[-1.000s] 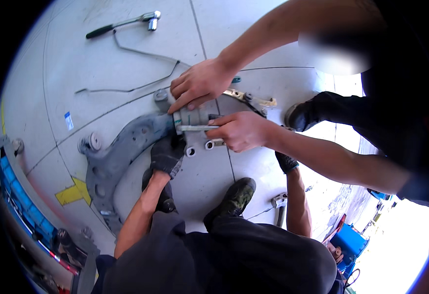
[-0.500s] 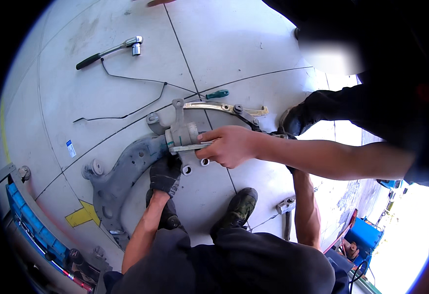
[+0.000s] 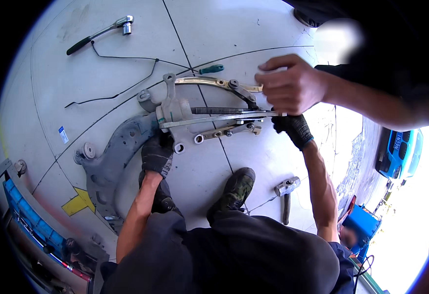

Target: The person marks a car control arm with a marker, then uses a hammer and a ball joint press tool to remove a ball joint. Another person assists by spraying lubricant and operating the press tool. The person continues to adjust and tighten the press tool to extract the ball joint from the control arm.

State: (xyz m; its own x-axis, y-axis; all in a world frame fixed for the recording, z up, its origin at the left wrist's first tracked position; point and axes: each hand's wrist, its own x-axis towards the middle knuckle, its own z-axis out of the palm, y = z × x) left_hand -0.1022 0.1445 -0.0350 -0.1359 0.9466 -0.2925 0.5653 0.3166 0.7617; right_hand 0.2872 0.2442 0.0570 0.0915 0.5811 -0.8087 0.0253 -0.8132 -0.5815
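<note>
Shifted rightward, a co-worker's hand [image 3: 293, 89] is now by the end of the long metal bar [image 3: 209, 119]. My gloved left hand [image 3: 155, 158] is against the grey control arm [image 3: 121, 142], my gloved right hand [image 3: 295, 130] at the bar's end; whether either grips, I cannot tell.

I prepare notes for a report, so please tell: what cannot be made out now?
In the head view:
Left hand: fingertips lost in shadow at the control arm.
Right hand: gloved fingers merge in shadow; grip unclear.
Co-worker's hand: fingers blurred.
Floor label: print too small.
</note>
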